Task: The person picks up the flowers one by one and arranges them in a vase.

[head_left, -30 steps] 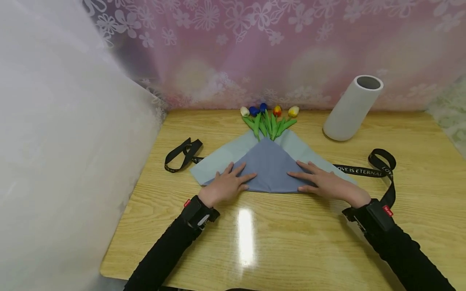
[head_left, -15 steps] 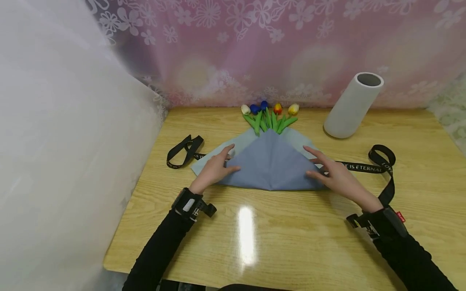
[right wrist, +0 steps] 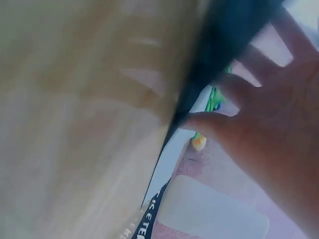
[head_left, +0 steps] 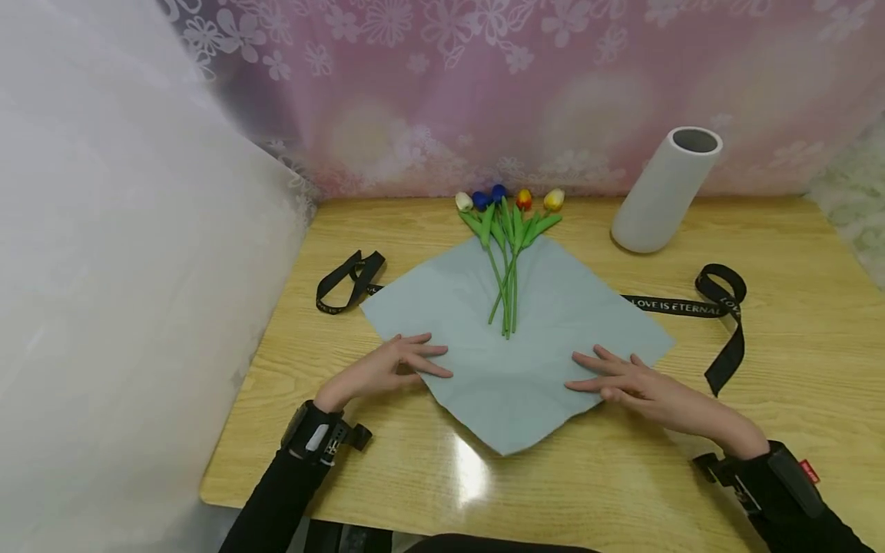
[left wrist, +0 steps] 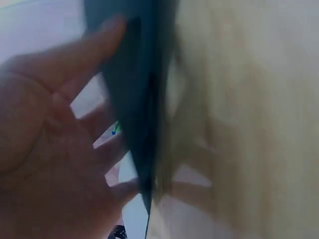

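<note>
Beyond the left hand [head_left: 383,369] loops one end of a black ribbon with pale lettering [head_left: 363,280]. That hand is relaxed, fingers extended over the near-left edge of a pale blue-grey sheet of wrapping paper [head_left: 463,307]. Between and beyond both hands, five green-stemmed tulips in white, blue, orange-red and yellow [head_left: 516,230] lie on it. At its near-right edge, the right hand [head_left: 639,392] stretches its fingers likewise. Beyond that hand stands a white tapered vase [head_left: 660,200], grey inside; nearer lies more ribbon.

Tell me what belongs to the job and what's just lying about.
Likely in the job:
left hand
right hand
pale blue paper
tulips on it
black ribbon, seemingly under the paper

Likely just about:
white vase, standing apart
pink floral backdrop
</note>
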Demonstrator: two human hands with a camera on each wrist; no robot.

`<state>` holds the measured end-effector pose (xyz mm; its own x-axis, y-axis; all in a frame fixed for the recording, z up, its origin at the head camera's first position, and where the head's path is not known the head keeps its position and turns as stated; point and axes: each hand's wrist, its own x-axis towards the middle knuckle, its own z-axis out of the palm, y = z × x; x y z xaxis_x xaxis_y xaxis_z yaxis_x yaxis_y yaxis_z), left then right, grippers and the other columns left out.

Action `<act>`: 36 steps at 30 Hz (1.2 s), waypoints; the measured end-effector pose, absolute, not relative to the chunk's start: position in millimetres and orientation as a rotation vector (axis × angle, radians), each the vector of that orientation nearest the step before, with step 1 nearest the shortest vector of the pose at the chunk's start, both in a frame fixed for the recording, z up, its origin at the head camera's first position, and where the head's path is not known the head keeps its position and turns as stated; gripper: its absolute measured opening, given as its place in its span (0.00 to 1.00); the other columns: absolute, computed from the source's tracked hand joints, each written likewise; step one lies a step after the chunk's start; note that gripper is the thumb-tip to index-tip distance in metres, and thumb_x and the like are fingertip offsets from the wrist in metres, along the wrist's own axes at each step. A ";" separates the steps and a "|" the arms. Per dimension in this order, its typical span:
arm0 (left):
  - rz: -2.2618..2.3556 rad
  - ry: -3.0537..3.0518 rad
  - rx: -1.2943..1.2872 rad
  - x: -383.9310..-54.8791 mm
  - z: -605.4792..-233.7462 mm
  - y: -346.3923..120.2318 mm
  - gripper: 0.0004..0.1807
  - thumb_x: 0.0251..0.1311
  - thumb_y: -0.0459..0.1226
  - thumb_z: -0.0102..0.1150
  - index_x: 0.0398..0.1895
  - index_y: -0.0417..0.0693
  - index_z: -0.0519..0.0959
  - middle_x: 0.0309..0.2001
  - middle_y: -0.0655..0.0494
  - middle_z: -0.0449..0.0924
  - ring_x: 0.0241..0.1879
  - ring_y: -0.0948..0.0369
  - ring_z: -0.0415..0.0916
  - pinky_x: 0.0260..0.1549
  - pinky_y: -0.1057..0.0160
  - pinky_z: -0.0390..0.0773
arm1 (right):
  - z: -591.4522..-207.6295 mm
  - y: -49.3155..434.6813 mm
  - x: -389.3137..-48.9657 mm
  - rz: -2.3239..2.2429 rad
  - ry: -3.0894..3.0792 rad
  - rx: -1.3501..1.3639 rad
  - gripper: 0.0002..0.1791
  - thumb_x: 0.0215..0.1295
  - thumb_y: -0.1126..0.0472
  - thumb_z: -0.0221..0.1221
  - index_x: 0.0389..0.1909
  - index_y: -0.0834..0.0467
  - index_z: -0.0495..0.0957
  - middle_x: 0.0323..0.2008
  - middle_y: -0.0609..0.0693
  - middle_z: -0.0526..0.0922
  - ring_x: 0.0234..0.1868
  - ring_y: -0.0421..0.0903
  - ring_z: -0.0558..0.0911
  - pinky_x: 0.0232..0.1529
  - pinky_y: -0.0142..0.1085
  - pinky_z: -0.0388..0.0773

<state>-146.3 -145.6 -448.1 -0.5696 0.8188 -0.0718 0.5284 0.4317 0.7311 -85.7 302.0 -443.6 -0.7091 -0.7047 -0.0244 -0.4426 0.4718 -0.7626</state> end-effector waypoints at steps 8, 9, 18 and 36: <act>0.721 2.435 1.024 -133.3 -431.9 -145.4 0.19 0.68 0.47 0.64 0.58 0.53 0.85 0.71 0.49 0.70 0.74 0.47 0.61 0.71 0.34 0.54 | -434.2 309.1 -86.1 -0.849 2.576 -0.955 0.20 0.71 0.54 0.62 0.63 0.46 0.81 0.75 0.59 0.63 0.80 0.38 0.45 0.61 0.76 0.56; 0.714 2.511 1.016 -137.8 -428.0 -141.2 0.17 0.69 0.46 0.63 0.56 0.51 0.86 0.67 0.48 0.75 0.70 0.48 0.68 0.69 0.37 0.61 | -431.5 308.2 -91.8 -0.815 2.640 -0.977 0.21 0.70 0.55 0.64 0.63 0.48 0.81 0.75 0.60 0.64 0.80 0.44 0.48 0.61 0.75 0.59; 0.380 2.636 0.840 -184.2 -419.7 -100.0 0.52 0.58 0.57 0.70 0.81 0.57 0.55 0.82 0.41 0.39 0.80 0.38 0.33 0.69 0.26 0.44 | -434.6 286.6 -151.5 -0.497 2.758 -0.800 0.42 0.63 0.44 0.68 0.77 0.44 0.63 0.79 0.65 0.46 0.75 0.78 0.44 0.55 0.85 0.46; 0.273 2.967 0.699 -200.3 -371.4 -82.5 0.37 0.69 0.58 0.57 0.74 0.50 0.69 0.67 0.42 0.74 0.73 0.41 0.61 0.70 0.30 0.52 | -415.6 391.2 -146.4 -0.927 2.958 -0.500 0.45 0.69 0.59 0.66 0.80 0.57 0.53 0.78 0.69 0.47 0.79 0.69 0.37 0.66 0.77 0.40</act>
